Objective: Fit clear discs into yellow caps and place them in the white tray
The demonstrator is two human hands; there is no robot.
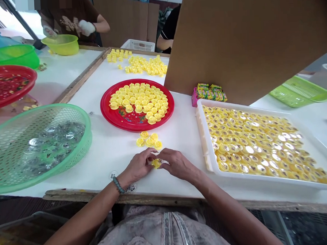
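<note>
Both hands meet over the white table close to its front edge. A small round yellow plastic piece is pinched between my left hand and my right hand; the fingers hide part of it. Just beyond them lie several similar yellow pieces in a loose group. Further back, a red round tray carries many more of these cup-like yellow pieces. Beside my left wrist lies a small clear disc, and other clear bits sit partly under the wrist.
On the left stands a green mesh basket of clear round parts. A white tray of yellow pieces with shiny tops fills the right. A brown cardboard panel rises behind it, near small packets. Across the table, a gloved person works over a yellow bowl.
</note>
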